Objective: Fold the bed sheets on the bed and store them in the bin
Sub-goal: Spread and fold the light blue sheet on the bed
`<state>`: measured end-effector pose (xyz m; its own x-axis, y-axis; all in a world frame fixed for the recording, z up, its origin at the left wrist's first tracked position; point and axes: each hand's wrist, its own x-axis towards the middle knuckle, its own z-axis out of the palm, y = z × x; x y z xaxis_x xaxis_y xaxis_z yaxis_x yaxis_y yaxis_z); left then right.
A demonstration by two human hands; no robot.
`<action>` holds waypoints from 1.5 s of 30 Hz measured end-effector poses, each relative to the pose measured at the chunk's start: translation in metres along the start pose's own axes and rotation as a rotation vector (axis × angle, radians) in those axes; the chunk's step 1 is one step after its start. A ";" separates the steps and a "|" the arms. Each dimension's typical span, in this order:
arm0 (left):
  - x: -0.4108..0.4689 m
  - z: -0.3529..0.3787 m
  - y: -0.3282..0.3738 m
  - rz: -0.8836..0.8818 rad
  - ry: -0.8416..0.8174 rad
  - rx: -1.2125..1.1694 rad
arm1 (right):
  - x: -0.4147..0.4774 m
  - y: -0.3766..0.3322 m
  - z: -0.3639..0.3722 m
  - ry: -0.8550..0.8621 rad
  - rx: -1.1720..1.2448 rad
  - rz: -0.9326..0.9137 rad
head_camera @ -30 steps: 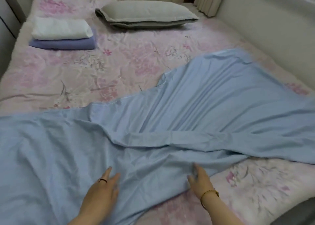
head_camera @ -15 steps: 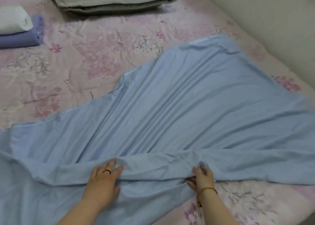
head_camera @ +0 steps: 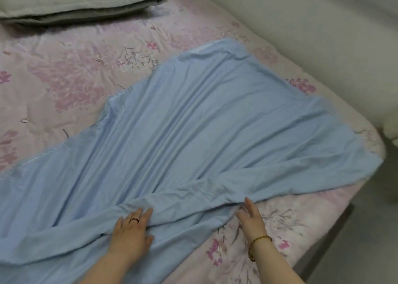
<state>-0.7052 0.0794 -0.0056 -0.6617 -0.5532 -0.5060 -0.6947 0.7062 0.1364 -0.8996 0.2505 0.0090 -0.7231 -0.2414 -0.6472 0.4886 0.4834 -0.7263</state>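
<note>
- Left hand (head_camera: 131,230), wearing a ring (head_camera: 134,220), lies flat near the bed's (head_camera: 64,79) near edge. Its fingers are straight and press on a ridge of the sheet (head_camera: 193,133); it grips nothing.
- Right hand (head_camera: 251,217), with a bracelet (head_camera: 258,248) at the wrist, is just to the right. Its fingers are straight and slightly spread, the tips touching the sheet's near hem; it holds nothing.
- The light blue sheet lies wrinkled and unfolded across the bed, from the near left corner to the right edge.
- A grey pillow (head_camera: 75,1) lies at the far edge, well apart from the sheet.
</note>
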 end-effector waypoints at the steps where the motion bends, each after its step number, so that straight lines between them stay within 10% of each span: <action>1: 0.001 -0.001 0.011 0.016 0.010 -0.019 | 0.001 -0.001 -0.008 0.006 -0.007 -0.009; 9: 0.056 0.029 0.111 0.249 0.185 -0.065 | 0.077 -0.005 -0.096 0.022 -0.598 -0.067; 22: 0.167 0.016 0.308 0.399 0.227 0.132 | 0.245 -0.079 -0.276 0.653 0.579 0.359; 30: 0.217 -0.025 0.317 0.357 0.236 -0.159 | 0.283 -0.169 -0.276 0.697 0.038 0.083; 38: 0.275 -0.113 0.320 0.143 0.096 -0.946 | 0.363 -0.350 -0.147 0.142 -0.129 -0.342; 42: 0.326 -0.143 0.287 -0.109 0.135 -0.453 | 0.380 -0.367 -0.088 -0.333 -0.322 -0.434; 45: 0.357 -0.139 0.251 -0.374 0.359 -0.403 | 0.400 -0.321 -0.095 -0.139 -0.807 -0.577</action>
<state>-1.1549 -0.0017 -0.0337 -0.3596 -0.8916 -0.2751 -0.9013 0.2555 0.3500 -1.3922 0.0791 0.0054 -0.6567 -0.6902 -0.3040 -0.4336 0.6753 -0.5966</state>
